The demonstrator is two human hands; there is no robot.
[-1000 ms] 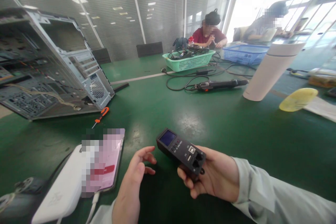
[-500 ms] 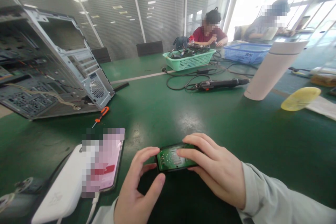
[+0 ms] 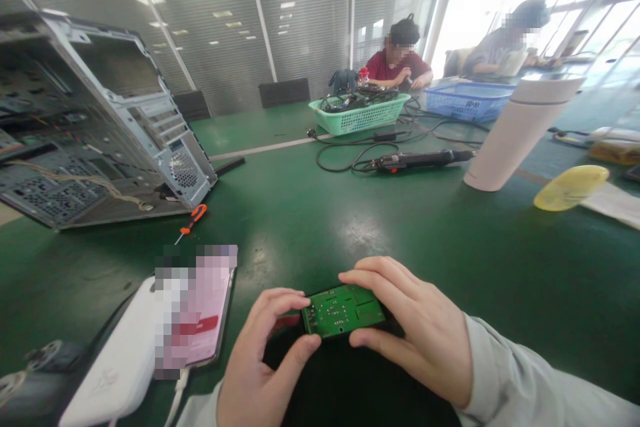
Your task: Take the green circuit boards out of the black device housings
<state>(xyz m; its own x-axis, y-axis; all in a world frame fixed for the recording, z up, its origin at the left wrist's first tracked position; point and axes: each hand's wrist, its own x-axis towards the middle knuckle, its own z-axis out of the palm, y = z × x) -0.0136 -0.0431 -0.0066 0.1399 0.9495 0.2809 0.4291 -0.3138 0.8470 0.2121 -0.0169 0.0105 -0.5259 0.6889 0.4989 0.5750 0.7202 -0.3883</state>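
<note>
- While left fingers point(image 3: 290, 303) and right fingers point(image 3: 375, 283) are pinching the circuit board point(image 3: 333, 312) near its ends, uneven pressure is risking a slip.
- Perhaps loose seating is inviting tilt.

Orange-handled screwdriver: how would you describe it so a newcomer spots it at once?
Find the big open computer case at left. By its lower right corner, on the green table, lies the screwdriver, thin shaft towards the phone. Its bright orange handle separates it from that phone and the white device.
</note>
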